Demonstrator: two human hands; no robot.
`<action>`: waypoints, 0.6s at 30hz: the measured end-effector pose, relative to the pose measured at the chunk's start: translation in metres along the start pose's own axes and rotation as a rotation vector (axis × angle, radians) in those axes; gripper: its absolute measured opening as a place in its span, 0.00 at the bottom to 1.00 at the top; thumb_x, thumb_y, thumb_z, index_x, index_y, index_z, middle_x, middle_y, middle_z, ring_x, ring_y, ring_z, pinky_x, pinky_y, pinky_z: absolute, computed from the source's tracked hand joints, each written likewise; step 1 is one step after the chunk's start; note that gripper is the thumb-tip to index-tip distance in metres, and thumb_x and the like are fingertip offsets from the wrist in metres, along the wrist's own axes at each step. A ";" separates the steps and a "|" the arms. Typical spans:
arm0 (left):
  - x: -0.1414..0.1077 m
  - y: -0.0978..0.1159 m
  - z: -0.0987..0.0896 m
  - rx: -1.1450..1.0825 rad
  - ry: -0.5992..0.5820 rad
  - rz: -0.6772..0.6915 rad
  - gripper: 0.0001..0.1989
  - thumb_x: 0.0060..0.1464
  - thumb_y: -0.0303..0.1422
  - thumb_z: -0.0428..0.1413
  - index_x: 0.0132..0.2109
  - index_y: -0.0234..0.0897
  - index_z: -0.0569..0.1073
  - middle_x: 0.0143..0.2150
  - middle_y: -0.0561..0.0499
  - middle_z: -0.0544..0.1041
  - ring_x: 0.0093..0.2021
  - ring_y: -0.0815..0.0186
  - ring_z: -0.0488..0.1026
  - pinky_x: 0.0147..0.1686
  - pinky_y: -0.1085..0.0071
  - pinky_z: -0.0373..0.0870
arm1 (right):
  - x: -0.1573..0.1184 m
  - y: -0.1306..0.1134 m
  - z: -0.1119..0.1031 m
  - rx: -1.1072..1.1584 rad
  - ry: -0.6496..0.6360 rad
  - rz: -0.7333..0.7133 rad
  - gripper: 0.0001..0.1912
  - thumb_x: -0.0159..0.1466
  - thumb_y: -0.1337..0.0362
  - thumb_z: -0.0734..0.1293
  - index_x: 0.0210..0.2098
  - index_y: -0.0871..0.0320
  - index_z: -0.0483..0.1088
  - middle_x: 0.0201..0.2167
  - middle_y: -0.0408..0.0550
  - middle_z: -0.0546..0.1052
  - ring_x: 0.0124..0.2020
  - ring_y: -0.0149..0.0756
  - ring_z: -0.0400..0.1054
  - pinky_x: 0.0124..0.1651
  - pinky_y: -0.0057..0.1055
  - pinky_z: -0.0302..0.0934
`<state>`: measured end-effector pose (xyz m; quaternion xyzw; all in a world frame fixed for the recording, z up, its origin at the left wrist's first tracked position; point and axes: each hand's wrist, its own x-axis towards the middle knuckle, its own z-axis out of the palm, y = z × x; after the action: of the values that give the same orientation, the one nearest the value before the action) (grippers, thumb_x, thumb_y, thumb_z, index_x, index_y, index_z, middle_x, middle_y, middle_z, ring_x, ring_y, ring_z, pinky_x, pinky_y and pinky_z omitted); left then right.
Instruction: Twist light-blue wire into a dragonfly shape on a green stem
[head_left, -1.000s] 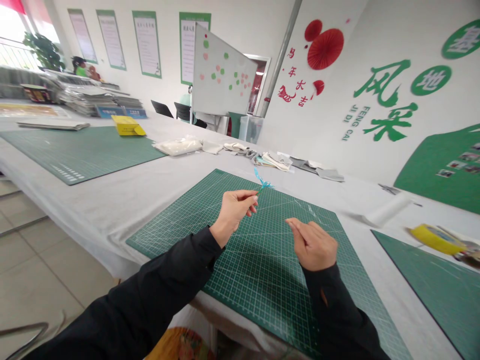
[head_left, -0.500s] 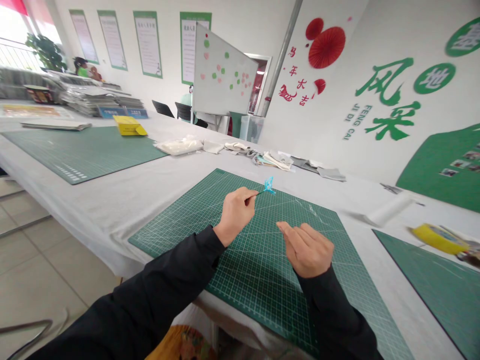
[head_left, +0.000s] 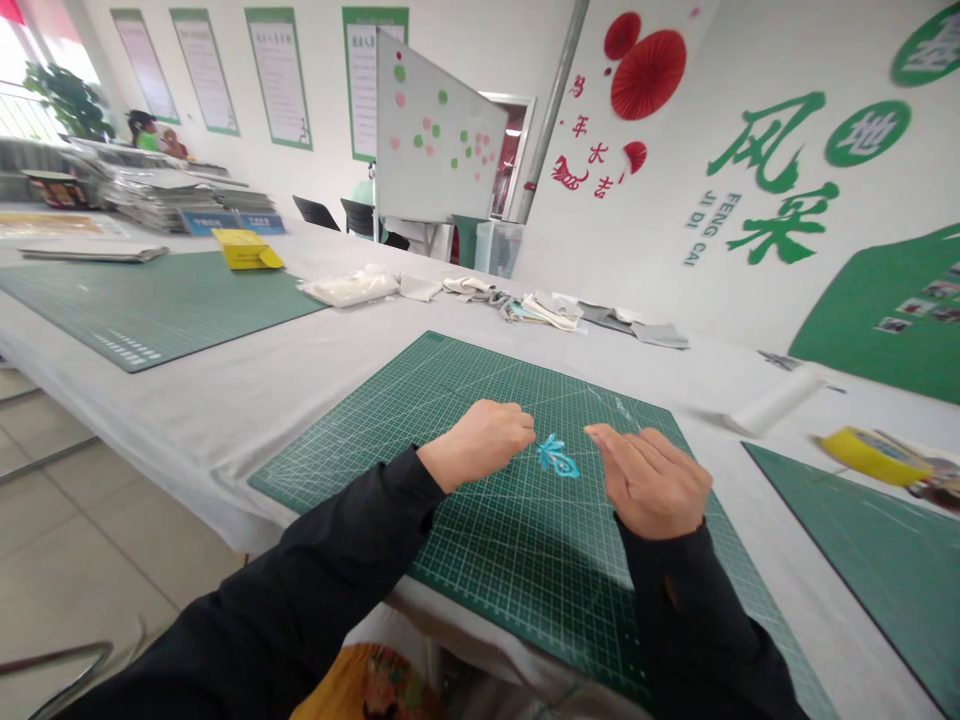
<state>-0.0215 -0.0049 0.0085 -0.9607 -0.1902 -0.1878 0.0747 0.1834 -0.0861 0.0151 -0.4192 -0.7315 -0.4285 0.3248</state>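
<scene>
My left hand (head_left: 480, 440) is closed in a pinch above the cutting mat. From its fingertips juts a small bright-blue openwork ornament (head_left: 557, 458), petal- or wing-shaped, tilted down to the right; its thin dark stem is mostly hidden in my fingers. Just right of the ornament, and apart from it, my right hand (head_left: 656, 482) has its thumb and forefinger pressed together. Whatever it may hold is too small to make out. Both hands are over the green gridded cutting mat (head_left: 427, 400).
A second green mat (head_left: 187, 310) with a yellow box (head_left: 246, 250) lies to the left; another mat (head_left: 862, 560) lies to the right. Beyond are a plastic bag (head_left: 351, 287), fabric scraps (head_left: 551, 310), a white roll (head_left: 776, 402) and a yellow object (head_left: 874, 457).
My left hand has turned and come lower and slightly right, so the blue ornament now points down to the right, toward my right hand. My right hand has shifted right.
</scene>
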 end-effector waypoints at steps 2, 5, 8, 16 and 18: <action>-0.001 0.003 -0.001 -0.104 -0.008 0.025 0.11 0.48 0.17 0.51 0.33 0.33 0.75 0.31 0.48 0.75 0.36 0.64 0.71 0.31 0.71 0.63 | -0.005 0.008 0.002 0.068 -0.048 0.052 0.08 0.61 0.70 0.65 0.37 0.58 0.76 0.21 0.43 0.77 0.22 0.29 0.65 0.29 0.28 0.59; -0.001 0.007 -0.005 -0.352 -0.019 0.043 0.14 0.49 0.17 0.50 0.36 0.34 0.78 0.34 0.49 0.78 0.38 0.65 0.73 0.35 0.72 0.66 | -0.011 0.016 0.003 0.199 -0.089 0.157 0.09 0.62 0.68 0.64 0.37 0.58 0.76 0.28 0.45 0.80 0.23 0.29 0.66 0.31 0.27 0.61; -0.001 0.010 -0.012 -0.712 -0.060 0.038 0.15 0.51 0.18 0.50 0.37 0.35 0.79 0.33 0.49 0.79 0.35 0.68 0.74 0.37 0.75 0.67 | -0.013 0.020 0.005 0.317 -0.118 0.273 0.10 0.63 0.66 0.63 0.37 0.58 0.77 0.29 0.46 0.80 0.23 0.29 0.65 0.31 0.28 0.62; -0.002 0.005 -0.018 -1.410 -0.019 -0.135 0.08 0.48 0.30 0.60 0.37 0.33 0.80 0.31 0.46 0.78 0.25 0.72 0.69 0.26 0.76 0.66 | -0.016 0.011 0.012 0.489 -0.142 0.595 0.14 0.64 0.58 0.62 0.33 0.56 0.77 0.27 0.45 0.79 0.23 0.30 0.69 0.28 0.27 0.63; -0.002 0.005 -0.016 -1.513 0.070 -0.207 0.08 0.47 0.31 0.61 0.35 0.33 0.80 0.29 0.46 0.78 0.23 0.74 0.67 0.24 0.76 0.65 | -0.016 0.010 0.013 0.493 -0.135 0.624 0.13 0.63 0.59 0.62 0.34 0.56 0.77 0.27 0.45 0.79 0.25 0.31 0.71 0.29 0.27 0.64</action>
<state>-0.0261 -0.0136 0.0219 -0.7210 -0.0963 -0.3031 -0.6156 0.1979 -0.0772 -0.0004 -0.5580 -0.6696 -0.0926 0.4814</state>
